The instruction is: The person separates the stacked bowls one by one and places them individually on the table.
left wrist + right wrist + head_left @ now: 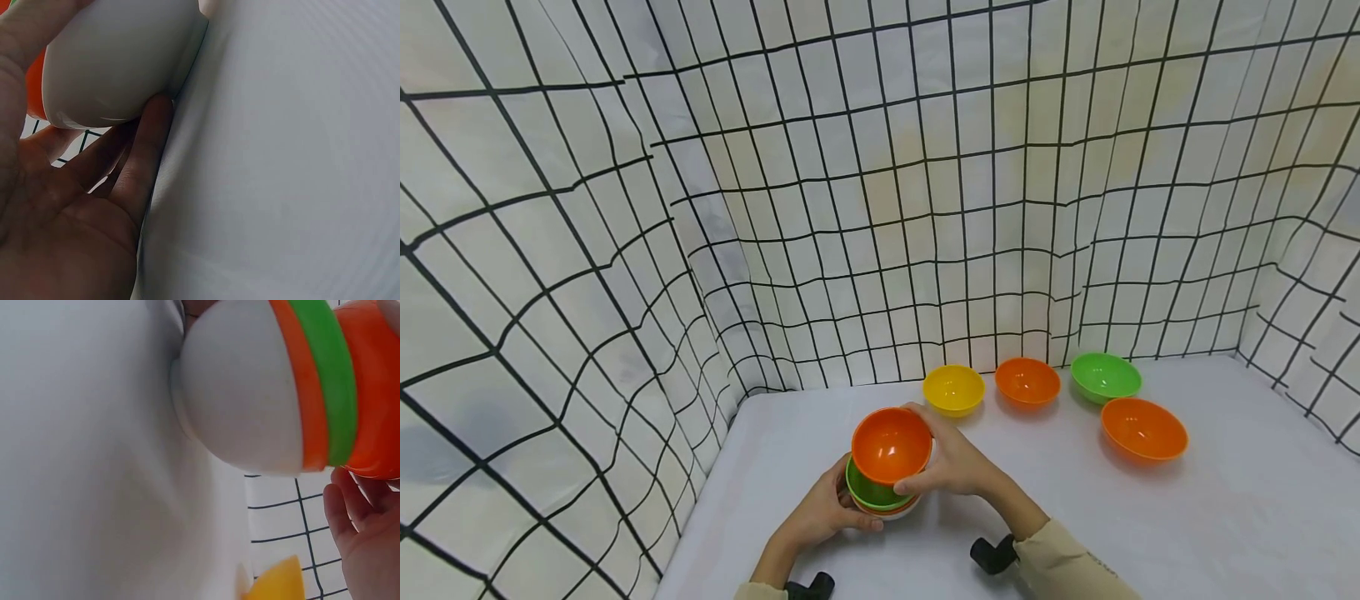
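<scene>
A stack of bowls stands on the white cloth near the front middle. Lowest is a white bowl (237, 394), then an orange bowl whose rim (307, 394) shows as a band, then a green bowl (867, 490). My left hand (822, 505) holds this stack from the left, thumb in front and fingers low against the white bowl (119, 62). Over the green bowl, tilted toward the head camera, is a small orange bowl (891, 443). My right hand (953, 460) grips it from the right, thumb at the near rim and fingers behind.
Behind to the right stand a yellow bowl (953, 390), an orange bowl (1027, 382), a green bowl (1106, 377) and a wider orange bowl (1144, 429). White walls with a black grid (880, 208) enclose the cloth-covered table (1247, 500) at the back and sides.
</scene>
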`<state>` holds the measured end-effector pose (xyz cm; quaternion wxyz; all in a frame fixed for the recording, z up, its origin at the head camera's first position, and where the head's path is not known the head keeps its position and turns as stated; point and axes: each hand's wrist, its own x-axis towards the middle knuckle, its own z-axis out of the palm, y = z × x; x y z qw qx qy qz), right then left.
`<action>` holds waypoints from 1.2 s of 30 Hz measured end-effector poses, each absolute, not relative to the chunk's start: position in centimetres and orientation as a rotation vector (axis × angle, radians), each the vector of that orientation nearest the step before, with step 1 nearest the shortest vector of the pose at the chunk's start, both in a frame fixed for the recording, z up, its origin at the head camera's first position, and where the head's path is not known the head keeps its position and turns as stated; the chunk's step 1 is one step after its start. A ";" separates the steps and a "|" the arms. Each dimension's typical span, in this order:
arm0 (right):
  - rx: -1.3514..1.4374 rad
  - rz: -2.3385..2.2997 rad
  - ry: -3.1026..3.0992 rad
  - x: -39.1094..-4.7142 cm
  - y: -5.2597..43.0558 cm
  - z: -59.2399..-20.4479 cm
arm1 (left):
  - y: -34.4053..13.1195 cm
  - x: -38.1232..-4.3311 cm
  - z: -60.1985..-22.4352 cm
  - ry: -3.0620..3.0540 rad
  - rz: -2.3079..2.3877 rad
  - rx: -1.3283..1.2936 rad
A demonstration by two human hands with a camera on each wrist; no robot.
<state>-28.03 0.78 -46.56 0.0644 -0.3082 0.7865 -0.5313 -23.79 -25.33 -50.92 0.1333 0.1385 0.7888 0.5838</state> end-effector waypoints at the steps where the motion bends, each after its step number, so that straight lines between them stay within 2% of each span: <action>1: -0.927 -1.620 2.373 -28.1 0.9 -46.4 | -25.3 -23.8 -50.9 2.289 1.693 0.402; 22: -0.746 -1.686 2.448 -29.3 4.9 -44.8 | -25.1 -23.6 -50.8 2.318 1.693 0.377; 36: -0.572 -1.514 2.578 -29.4 9.6 -47.0 | -25.2 -23.8 -51.0 2.279 1.720 0.390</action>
